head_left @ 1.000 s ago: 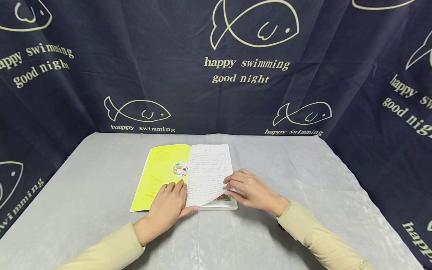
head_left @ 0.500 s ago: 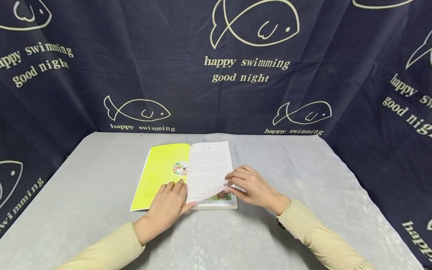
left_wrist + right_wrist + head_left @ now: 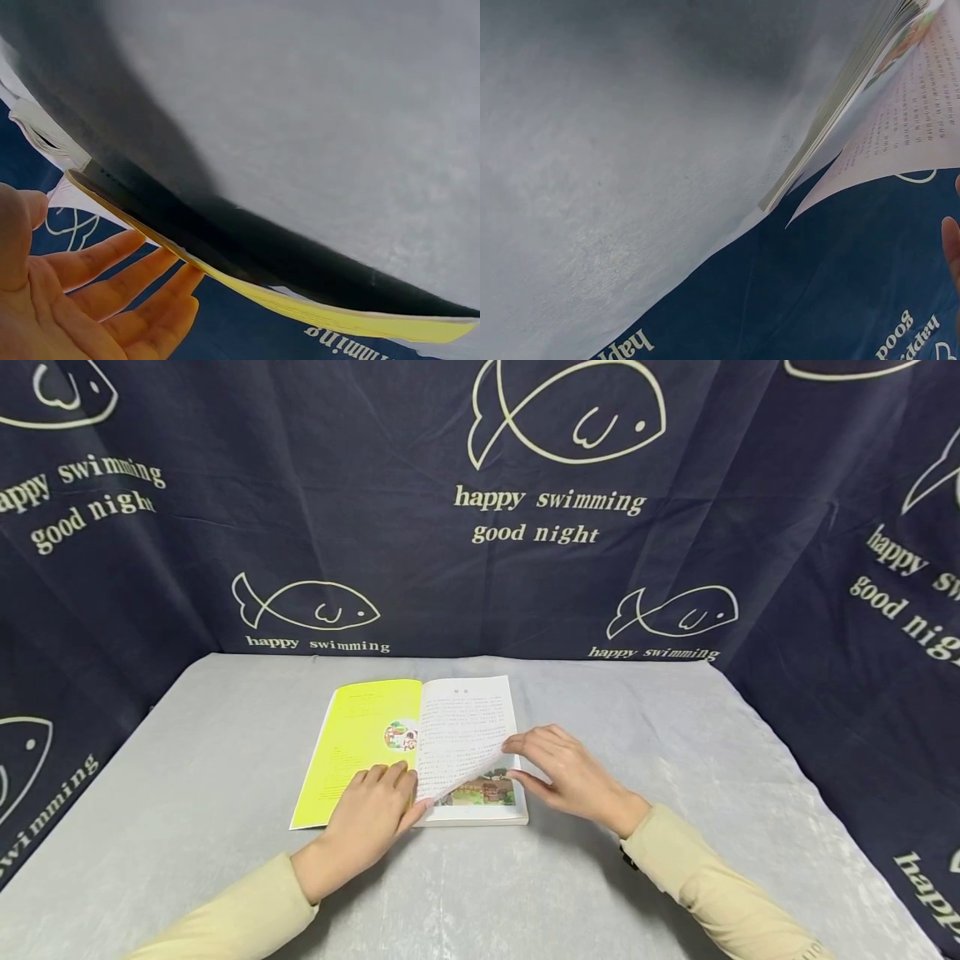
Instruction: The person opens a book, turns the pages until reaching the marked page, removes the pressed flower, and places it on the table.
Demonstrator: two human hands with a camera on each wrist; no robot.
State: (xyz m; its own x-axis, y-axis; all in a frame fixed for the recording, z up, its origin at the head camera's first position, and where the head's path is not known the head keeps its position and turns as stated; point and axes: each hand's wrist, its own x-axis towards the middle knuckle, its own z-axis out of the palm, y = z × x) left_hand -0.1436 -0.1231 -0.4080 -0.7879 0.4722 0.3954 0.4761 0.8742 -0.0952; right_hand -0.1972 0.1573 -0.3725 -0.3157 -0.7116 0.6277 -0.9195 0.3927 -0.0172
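Observation:
An open book lies on the table, its left side a bright yellow page with a small round picture. Across that page's lower part rests my left hand, fingers extended, thumb reaching over the spine to the bottom of the white text page. The text page's lower right corner is raised, baring a colourful picture page beneath. My right hand is at its right edge, fingertips touching the raised part and thumb apart below. In the right wrist view, fingertips show beneath the curved text page.
A grey cloth covers the table. Behind and at both sides hangs a dark blue curtain with fish outlines and lettering. The book's thick page block shows edge-on in the right wrist view.
The text page's lower right corner has risen and curled up and back, uncovering more of the picture page. My right fingertips have moved up slightly, away from the thumb. My left hand stays nearly still.

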